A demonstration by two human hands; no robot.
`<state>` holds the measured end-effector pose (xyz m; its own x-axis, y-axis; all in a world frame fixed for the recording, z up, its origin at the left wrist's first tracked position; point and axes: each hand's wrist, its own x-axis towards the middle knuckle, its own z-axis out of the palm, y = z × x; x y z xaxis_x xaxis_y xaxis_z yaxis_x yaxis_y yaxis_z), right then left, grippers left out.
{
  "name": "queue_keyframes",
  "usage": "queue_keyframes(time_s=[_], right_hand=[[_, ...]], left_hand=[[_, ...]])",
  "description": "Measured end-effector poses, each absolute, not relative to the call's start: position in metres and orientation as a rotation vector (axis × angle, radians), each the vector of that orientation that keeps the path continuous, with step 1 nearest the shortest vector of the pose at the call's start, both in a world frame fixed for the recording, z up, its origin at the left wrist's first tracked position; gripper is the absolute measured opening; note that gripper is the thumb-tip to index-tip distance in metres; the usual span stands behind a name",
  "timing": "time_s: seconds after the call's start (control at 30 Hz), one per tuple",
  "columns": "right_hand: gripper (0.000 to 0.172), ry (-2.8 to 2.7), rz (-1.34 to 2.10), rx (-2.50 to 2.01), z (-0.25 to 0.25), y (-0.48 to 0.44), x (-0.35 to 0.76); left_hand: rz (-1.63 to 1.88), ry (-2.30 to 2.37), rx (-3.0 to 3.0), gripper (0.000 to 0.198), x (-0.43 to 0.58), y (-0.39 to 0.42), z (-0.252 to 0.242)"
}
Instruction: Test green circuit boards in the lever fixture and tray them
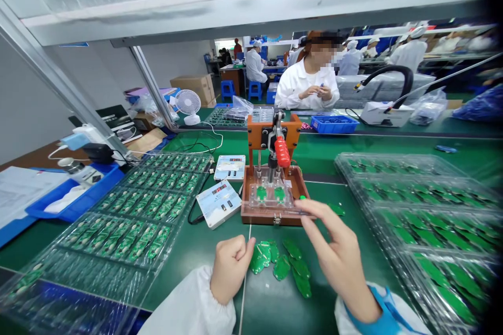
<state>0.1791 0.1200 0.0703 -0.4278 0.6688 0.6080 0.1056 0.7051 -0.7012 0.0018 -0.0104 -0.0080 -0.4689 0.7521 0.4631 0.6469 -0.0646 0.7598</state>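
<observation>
My left hand [231, 267] is closed in a loose fist, thumb pointing forward, beside a loose pile of green circuit boards [281, 267] on the mat. Whatever its curled fingers might hold is hidden. My right hand [338, 251] reaches to the front right corner of a test fixture [247, 212]. Its thumb and index finger are around a thin greyish stick-like tool [305, 213], too small to name exactly. The fixture has a brown base, an orange upright and a toggle clamp with a red handle [282, 152]. Two green boards [261, 193] lie in its clear nest.
On the left lies a clear tray [157, 251] of populated boards; on the right, stacked trays [396, 246] of green boards. Two white meter boxes [218, 204] with red displays stand left of the fixture. A shelf [251, 5] crosses overhead. A co-worker [306, 84] sits opposite.
</observation>
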Motion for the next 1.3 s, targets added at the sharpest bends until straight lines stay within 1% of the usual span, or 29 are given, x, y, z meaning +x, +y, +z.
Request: queue_keyframes(time_s=[0.17,0.23,0.37,0.5,0.63,0.77,0.83,0.93,1.07,1.17,1.23,1.3], right_hand=[[0.043,-1.83,0.61,-0.442,0.124,0.137,0.136],[0.046,-1.865,0.529,-0.338,0.134,0.144,0.123],[0.041,-1.916,0.385,-0.223,0.137,0.154,0.109],[0.041,-1.879,0.309,-0.18,0.128,0.163,0.102],[0.037,-1.846,0.199,-0.145,0.121,0.176,0.098],[0.03,-1.843,0.08,-0.113,0.132,0.18,0.1],[0.028,-1.772,0.124,-0.155,0.151,0.178,0.098],[0.03,-1.675,0.265,-0.216,0.193,0.183,0.086],[0.042,-1.755,0.424,-0.187,0.241,0.229,0.053],[0.05,-1.875,0.585,-0.226,0.252,0.275,0.032],[0.049,-1.924,0.699,-0.315,0.247,0.293,0.029],[0.043,-1.93,0.73,-0.379,0.233,0.297,0.039]], left_hand=[[1.561,2.028,1.731,0.049,0.005,-0.01,-0.005],[1.572,2.018,1.762,0.048,0.006,-0.011,-0.002],[1.592,2.005,1.8,0.047,0.007,-0.013,0.001],[1.585,1.985,1.839,0.046,0.007,-0.015,0.003],[1.587,1.937,1.87,0.046,0.008,-0.016,0.002],[1.623,1.9,1.869,0.045,0.01,-0.018,0.002],[1.639,1.892,1.872,0.045,0.011,-0.018,0.002],[1.632,1.88,1.893,0.045,0.012,-0.019,0.002],[1.593,1.893,1.928,0.044,0.011,-0.018,0.003],[1.608,1.896,1.961,0.045,0.009,-0.017,0.004],[1.616,1.897,1.995,0.045,0.008,-0.016,0.003],[1.618,1.898,2.031,0.044,0.007,-0.016,0.002]])
